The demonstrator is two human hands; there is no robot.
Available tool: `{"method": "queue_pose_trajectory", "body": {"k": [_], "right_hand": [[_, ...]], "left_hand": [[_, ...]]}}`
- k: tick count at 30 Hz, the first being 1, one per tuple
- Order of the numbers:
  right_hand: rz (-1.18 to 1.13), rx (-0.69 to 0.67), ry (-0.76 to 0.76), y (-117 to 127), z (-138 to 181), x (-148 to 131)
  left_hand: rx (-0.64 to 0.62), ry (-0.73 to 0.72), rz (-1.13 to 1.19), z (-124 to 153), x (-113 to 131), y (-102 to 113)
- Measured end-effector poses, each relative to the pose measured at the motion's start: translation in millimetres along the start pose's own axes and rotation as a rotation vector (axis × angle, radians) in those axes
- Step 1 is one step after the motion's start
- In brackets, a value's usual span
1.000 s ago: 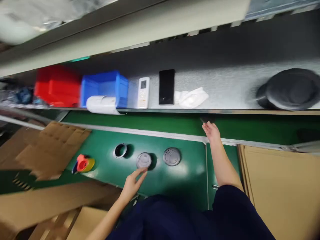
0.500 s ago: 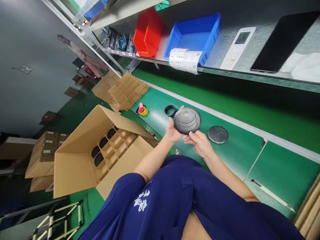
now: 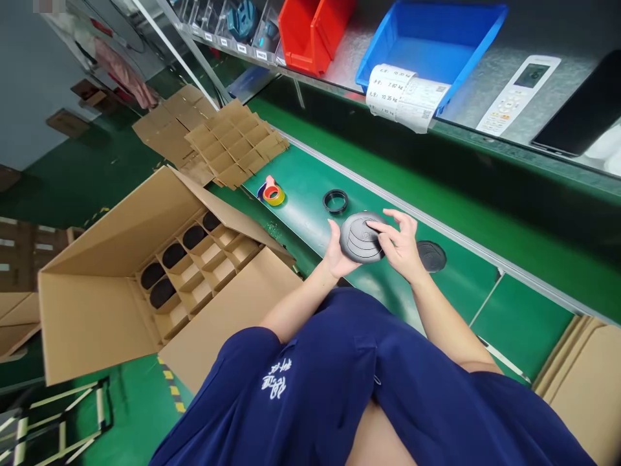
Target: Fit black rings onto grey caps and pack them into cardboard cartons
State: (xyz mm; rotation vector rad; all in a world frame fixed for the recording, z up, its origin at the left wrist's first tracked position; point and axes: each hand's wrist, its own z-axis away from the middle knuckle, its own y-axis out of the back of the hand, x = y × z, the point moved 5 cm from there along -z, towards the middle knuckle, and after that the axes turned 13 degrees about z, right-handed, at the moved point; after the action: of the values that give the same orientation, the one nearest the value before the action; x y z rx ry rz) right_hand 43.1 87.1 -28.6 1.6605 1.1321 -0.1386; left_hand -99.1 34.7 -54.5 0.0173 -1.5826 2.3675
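Observation:
A round black air vent [image 3: 359,239] with curved slats rests in my left hand [image 3: 336,254], which grips it from the left and below. My right hand [image 3: 402,243] is over its right side, index finger touching the face near the centre and the other fingers apart. Behind the vent, a black ring [image 3: 334,210] lies on the green bench [image 3: 303,213]. A second round black vent [image 3: 434,257] lies on the bench to the right, partly covered by my right hand.
An open carton [image 3: 87,323] with cardboard dividers holds several black round pieces at left. Tape [image 3: 275,196] and folded dividers [image 3: 233,142] are at the bench's far end. Above, a shelf carries a red bin [image 3: 305,45], a blue bin [image 3: 466,58] and a remote control [image 3: 514,97].
My right hand has left the vent's lower edge and moved up onto its face. The left hand still holds the vent, which has turned. The camera view has shifted.

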Motion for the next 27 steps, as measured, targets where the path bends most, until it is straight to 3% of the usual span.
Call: {"method": "queue_pose_trajectory", "body": {"k": [6, 10, 15, 20, 23, 27], "right_hand": [[0.022, -0.113, 0.023, -36, -14, -2], [-0.080, -0.177, -0.028, -44, -23, -6], [-0.132, -0.178, -0.092, -48, -31, -9], [-0.111, -0.205, -0.102, -72, -35, -3], [-0.004, -0.259, 0.021, -94, -30, -9], [0.146, -0.501, 0.214, -135, -15, -20]], "left_hand": [[-0.009, -0.031, 0.014, 1, 18, 9], [-0.023, -0.024, 0.036, -2, 31, 13], [0.057, -0.010, 0.106, -5, 46, 19], [0.103, -0.024, 0.149, -11, 63, 31], [0.137, -0.015, 0.170, -18, 72, 46], [0.212, 0.018, 0.138, -26, 78, 73]]}}
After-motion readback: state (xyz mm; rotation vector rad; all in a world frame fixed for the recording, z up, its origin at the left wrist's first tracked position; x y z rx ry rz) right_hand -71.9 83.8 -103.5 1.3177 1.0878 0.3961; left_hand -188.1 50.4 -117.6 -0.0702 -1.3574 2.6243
